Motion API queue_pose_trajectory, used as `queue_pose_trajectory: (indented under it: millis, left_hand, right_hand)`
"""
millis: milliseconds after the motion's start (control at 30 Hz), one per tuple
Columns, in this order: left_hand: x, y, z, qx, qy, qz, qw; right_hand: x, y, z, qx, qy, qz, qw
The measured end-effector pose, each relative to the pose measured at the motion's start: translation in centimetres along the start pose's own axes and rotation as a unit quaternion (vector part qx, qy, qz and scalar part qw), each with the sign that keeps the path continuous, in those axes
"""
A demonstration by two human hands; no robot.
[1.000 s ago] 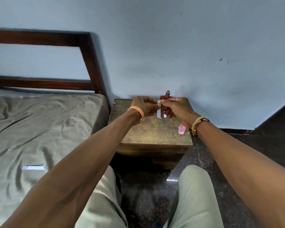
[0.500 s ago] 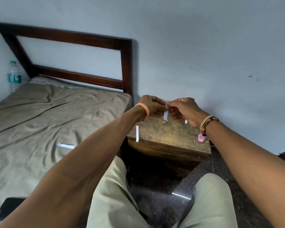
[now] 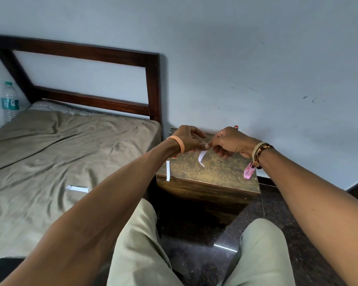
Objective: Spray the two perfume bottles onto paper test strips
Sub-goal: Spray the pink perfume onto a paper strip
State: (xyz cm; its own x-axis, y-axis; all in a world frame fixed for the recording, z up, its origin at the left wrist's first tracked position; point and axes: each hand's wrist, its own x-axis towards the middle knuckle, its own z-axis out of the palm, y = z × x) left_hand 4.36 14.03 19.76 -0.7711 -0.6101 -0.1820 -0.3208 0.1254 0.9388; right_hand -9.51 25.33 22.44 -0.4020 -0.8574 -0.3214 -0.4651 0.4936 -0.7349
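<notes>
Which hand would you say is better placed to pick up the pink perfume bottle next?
Right, probably: the pink perfume bottle stands just below the right hand's wrist, whereas the left hand is farther away.

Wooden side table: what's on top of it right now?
On the wooden side table: a white paper strip at its left edge and a pink perfume bottle at right. A red-capped bottle shows behind the right hand; its body is hidden.

Both arms reach forward, forearms converging. The left hand (image 3: 187, 139) and right hand (image 3: 230, 142) meet fingertip to fingertip, fingers pinched together on a paper strip (image 3: 202, 158) above the table's far edge.
</notes>
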Motion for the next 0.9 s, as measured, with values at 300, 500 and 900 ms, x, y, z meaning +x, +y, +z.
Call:
queue_pose_trajectory:
  millis: [300,500,900]
  left_hand:
    - [3.5,-3.9,-1.6,0.036,0.280,-0.045,0.958]
    - [3.5,-3.5,-0.9,0.033,0.255,-0.054,0.965]
    - [3.7,-2.1,0.9,0.029,0.199,-0.043,0.979]
  right_hand:
    - [-1.2,1.5,-4.1,0.531,-0.024,0.012,0.847]
    - [-0.7,3.2,-4.0,0.100,0.167,0.072,0.978]
    - [-1.0,4.1,-4.3,-0.017,0.130,0.026,0.991]
